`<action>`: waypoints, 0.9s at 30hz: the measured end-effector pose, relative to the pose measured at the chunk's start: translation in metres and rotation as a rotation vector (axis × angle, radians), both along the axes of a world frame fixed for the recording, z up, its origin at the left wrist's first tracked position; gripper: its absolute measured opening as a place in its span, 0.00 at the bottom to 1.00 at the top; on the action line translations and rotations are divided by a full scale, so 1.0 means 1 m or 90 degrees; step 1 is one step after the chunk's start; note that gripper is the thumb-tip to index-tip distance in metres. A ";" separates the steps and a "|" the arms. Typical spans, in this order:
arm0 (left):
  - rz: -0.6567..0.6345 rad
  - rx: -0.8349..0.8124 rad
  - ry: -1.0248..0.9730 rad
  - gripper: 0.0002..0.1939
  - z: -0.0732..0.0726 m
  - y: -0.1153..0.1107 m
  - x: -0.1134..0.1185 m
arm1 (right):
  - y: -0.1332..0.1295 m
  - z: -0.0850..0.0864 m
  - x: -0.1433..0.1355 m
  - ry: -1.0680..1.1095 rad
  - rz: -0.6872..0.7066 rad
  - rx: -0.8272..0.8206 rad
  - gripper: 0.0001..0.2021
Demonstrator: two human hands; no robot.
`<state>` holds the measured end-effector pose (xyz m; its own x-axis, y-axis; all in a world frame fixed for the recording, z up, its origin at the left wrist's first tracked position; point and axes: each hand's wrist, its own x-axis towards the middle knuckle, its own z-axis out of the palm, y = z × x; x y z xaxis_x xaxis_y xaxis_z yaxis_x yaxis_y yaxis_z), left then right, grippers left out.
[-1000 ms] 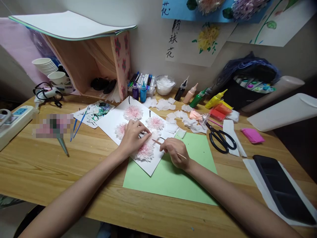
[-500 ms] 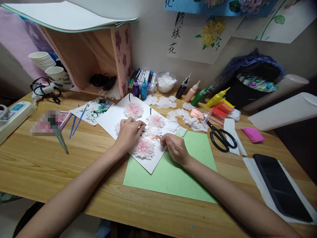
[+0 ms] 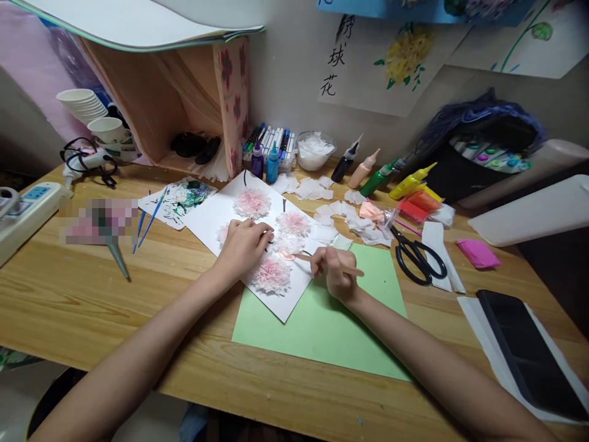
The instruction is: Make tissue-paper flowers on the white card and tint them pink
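Head view, going left to right: I see two blue brushes (image 3: 150,224) lying on the counter (image 3: 184,319), against the paint-smeared sheet (image 3: 172,209). Next comes the white sheet (image 3: 283,310), set cornerwise, its near right side overlapping the green sheet (image 3: 322,337). Pink-centred paper flowers (image 3: 271,275) with frilly white edges sit on it, one partly covered by my left hand (image 3: 243,242). That hand's fingertips are close together near the middle flower; I can't tell whether its grip has anything in it. What's changed is the peach patch (image 3: 286,255): a second ago I saw only white there, and now it shows plainly beside the whitish petals. I take that as colour or material being added at that spot, though I can't tell which. The wooden stick (image 3: 304,258) reaches toward it from the right, clamped in the grip of my right hand (image 3: 335,273). Farther right, black-handled scissors (image 3: 418,261) rest on the counter.
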<state>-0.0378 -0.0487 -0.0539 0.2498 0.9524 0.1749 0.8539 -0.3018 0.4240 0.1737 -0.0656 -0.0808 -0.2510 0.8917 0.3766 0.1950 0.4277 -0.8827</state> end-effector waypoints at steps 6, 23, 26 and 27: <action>-0.001 0.005 0.010 0.14 -0.001 0.000 0.000 | -0.001 0.004 -0.004 -0.147 0.069 0.149 0.26; -0.004 -0.005 0.021 0.14 0.002 -0.002 0.002 | 0.037 0.026 -0.028 0.039 -0.092 -0.314 0.29; -0.004 -0.004 0.019 0.14 0.002 -0.002 0.001 | 0.041 0.027 -0.026 0.048 -0.059 -0.352 0.29; -0.004 -0.004 0.021 0.14 0.002 -0.002 0.001 | 0.038 0.027 -0.023 0.046 -0.041 -0.338 0.29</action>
<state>-0.0363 -0.0507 -0.0515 0.2608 0.9519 0.1610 0.8656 -0.3044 0.3977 0.1507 -0.0272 -0.0541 -0.1794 0.9769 -0.1163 0.1376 -0.0922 -0.9862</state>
